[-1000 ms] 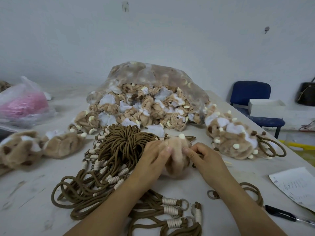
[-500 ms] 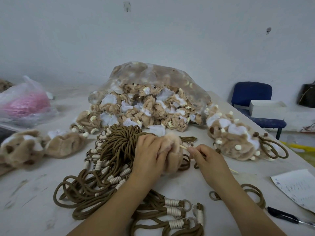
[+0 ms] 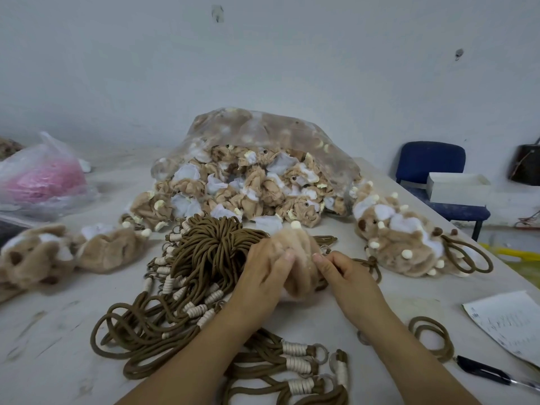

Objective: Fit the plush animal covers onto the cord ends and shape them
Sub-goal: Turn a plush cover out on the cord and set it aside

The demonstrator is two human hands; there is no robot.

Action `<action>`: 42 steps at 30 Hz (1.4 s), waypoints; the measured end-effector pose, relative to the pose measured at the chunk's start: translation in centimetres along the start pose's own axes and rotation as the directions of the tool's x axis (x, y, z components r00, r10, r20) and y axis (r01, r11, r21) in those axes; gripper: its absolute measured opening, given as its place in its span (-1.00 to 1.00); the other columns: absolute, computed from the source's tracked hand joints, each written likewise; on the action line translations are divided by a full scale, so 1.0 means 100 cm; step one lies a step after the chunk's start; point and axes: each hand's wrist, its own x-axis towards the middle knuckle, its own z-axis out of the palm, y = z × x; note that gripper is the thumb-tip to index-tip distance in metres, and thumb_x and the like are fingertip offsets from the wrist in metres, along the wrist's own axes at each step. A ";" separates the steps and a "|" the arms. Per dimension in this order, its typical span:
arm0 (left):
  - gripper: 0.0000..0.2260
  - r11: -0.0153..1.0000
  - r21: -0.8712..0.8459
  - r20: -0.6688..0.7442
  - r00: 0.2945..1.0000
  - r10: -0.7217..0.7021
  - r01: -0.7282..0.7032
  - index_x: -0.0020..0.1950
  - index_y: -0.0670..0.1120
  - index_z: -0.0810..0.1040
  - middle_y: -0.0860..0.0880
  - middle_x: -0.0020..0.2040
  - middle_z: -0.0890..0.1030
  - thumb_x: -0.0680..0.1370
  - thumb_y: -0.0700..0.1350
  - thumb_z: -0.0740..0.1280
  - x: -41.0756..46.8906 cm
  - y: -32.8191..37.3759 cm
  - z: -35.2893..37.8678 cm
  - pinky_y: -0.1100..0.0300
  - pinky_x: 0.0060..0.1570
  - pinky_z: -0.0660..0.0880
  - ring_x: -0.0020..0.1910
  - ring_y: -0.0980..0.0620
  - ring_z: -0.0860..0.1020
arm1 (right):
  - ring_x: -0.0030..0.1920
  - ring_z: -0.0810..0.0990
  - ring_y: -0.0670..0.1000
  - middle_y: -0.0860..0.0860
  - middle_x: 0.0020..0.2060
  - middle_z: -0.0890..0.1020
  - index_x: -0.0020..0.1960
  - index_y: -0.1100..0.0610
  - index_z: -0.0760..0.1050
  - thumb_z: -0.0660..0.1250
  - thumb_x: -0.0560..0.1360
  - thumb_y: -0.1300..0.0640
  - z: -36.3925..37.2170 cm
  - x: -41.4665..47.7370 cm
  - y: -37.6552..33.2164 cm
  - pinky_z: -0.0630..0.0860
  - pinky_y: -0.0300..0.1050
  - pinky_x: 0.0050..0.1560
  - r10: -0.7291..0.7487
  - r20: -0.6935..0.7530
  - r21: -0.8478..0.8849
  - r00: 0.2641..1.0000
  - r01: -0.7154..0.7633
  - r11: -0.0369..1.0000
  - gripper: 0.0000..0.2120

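Head camera view, looking down at a pale table point(image 3: 336, 314). Half a second ago the left hand point(image 3: 263, 276) was wrapped over most of the plush cover point(image 3: 302, 258), and the right hand point(image 3: 347, 276) was pinching at its upper right edge. Now the right hand has moved inward, so the fingertips of both hands nearly meet on top of the cover, and more tan fur shows between them.

The plush cover sits in the middle of the table, just right of a heap of brown cords point(image 3: 204, 252). Its long axis runs away from the person. A small cream ball point(image 3: 295, 225) marks the far end, and a white patch shows at the near end. The left hand's fingers curl round its left side, gripping it. The right hand's fingers pinch its right side.

Behind is a clear bag point(image 3: 263, 133) spilling more tan and white covers. At the right lies a pile of finished animals point(image 3: 403, 244) with cord loops. Loose covers point(image 3: 58, 252) lie at the left, near a pink-filled bag point(image 3: 41, 176). A paper sheet point(image 3: 508, 325) and pen point(image 3: 482, 372) are at the near right. A blue chair point(image 3: 432, 162) holds a white box point(image 3: 455, 187).
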 end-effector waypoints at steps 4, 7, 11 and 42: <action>-0.56 0.995 -0.079 -0.060 0.996 -0.071 0.066 -0.01 -0.03 0.52 0.04 -0.01 0.50 0.58 0.25 0.00 -0.001 -0.001 0.002 0.16 0.17 0.38 0.12 0.02 0.44 | -0.23 0.53 -0.01 0.00 -0.33 0.59 -0.24 0.14 0.51 0.25 0.54 -0.10 -0.002 0.000 -0.003 0.38 -0.13 -0.19 -0.023 -0.013 -0.027 1.000 0.023 0.999 -0.66; -0.55 0.993 -0.067 -0.075 0.992 -0.104 0.099 0.04 -0.11 0.54 0.05 -0.01 0.50 0.59 0.23 0.08 0.001 0.001 0.002 0.24 0.13 0.39 0.13 0.03 0.46 | -0.22 0.54 -0.03 -0.03 -0.32 0.59 -0.24 0.10 0.52 0.24 0.54 -0.09 -0.003 -0.001 -0.004 0.43 0.03 0.02 -0.051 -0.029 -0.077 0.998 0.049 0.996 -0.69; -0.54 0.998 -0.011 -0.133 0.989 -0.058 0.057 -0.06 -0.17 0.52 0.06 -0.11 0.46 0.51 0.20 0.08 0.001 0.006 -0.001 0.15 0.07 0.42 0.04 -0.01 0.46 | -0.28 0.51 -0.10 -0.11 -0.38 0.52 -0.30 0.02 0.49 0.26 0.52 -0.13 -0.010 0.000 -0.003 0.43 0.19 0.08 -0.080 -0.068 -0.108 0.994 0.072 0.992 -0.70; -0.62 0.938 0.323 -0.169 0.967 0.188 -0.126 -0.06 -0.20 0.45 -0.07 -0.09 0.43 0.57 0.10 0.06 0.003 0.002 0.002 0.13 0.01 0.30 -0.05 0.02 0.32 | -0.26 0.50 -0.14 -0.18 -0.30 0.54 -0.34 -0.04 0.48 0.15 0.38 -0.33 -0.017 0.003 -0.002 0.39 0.00 0.00 -0.138 -0.020 -0.077 0.990 0.136 0.988 -0.61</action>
